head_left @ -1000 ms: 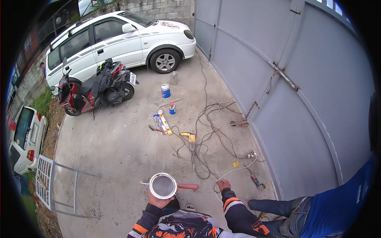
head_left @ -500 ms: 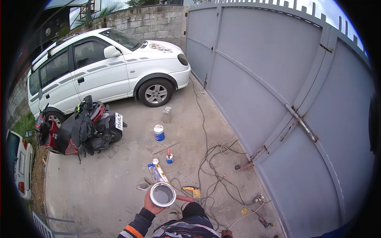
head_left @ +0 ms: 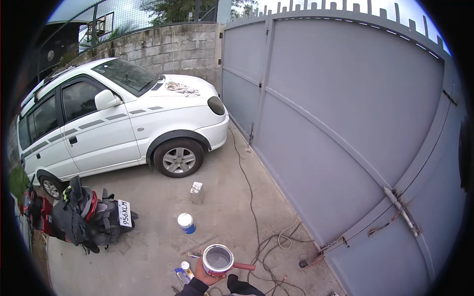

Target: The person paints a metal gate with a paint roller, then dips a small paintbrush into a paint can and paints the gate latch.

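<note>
My left hand (head_left: 205, 277) is closed around the side of an open paint can (head_left: 219, 273) with grey paint inside, held upright with its mouth facing up. A reddish-brown handle (head_left: 245, 266) sticks out to the right from beside the can; what it belongs to is hidden. My right hand is out of view. On the ground just left of the can lie a white tube (head_left: 185, 267) and a blue-and-white package (head_left: 180, 277). My dark-clad knee (head_left: 239, 285) shows below the can.
A blue-and-white paint can (head_left: 186, 225) and a square tin (head_left: 197, 193) stand on the concrete. Cables (head_left: 270, 242) snake toward the grey metal gate (head_left: 340, 98) on the right. To the left are a scooter (head_left: 79, 217) and a white car (head_left: 108, 138) with a rag (head_left: 181, 89) on its hood.
My view has tilted up and moved nearer the car and gate. The paint can stays in my left hand. My right hand, at the bottom edge before, has left the view.
</note>
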Available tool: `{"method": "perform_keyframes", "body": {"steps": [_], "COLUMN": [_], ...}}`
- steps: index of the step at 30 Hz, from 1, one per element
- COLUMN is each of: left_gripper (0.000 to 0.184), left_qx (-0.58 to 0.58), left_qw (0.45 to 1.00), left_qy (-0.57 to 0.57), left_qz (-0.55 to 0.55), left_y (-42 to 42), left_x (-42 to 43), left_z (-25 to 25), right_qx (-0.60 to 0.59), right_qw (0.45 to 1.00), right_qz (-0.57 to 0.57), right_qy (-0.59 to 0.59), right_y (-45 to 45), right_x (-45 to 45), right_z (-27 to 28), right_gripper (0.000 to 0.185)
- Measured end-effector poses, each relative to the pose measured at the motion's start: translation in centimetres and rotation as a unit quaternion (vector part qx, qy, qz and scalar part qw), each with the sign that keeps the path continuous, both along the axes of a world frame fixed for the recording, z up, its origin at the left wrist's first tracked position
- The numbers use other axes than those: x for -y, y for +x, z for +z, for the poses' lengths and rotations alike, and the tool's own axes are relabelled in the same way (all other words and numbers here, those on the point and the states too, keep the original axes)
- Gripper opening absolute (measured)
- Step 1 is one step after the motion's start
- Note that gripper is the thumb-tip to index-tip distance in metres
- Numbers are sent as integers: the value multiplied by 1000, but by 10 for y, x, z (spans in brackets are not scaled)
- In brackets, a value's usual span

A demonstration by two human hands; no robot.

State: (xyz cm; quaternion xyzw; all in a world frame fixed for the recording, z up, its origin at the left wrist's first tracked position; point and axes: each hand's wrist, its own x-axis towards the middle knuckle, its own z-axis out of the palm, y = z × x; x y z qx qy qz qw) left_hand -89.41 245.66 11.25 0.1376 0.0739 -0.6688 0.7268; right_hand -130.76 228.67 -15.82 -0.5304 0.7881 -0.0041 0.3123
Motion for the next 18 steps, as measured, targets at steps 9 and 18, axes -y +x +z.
{"method": "perform_keyframes", "body": {"steps": [9, 18], "left_gripper": [53, 47], "left_qx": [66, 32], "left_qw": [998, 998], "left_qy": [1, -8], "left_qz": [-13, -51], "left_y": [172, 377], "left_x": [221, 444], "left_z": [33, -19], "right_qx": [287, 416], "right_qw": [862, 900], "right_qz": [233, 129], "right_qy": [-348, -29], "right_y": [302, 505], "right_x": [364, 443], "right_z": [120, 50], "right_gripper": [23, 24]}}
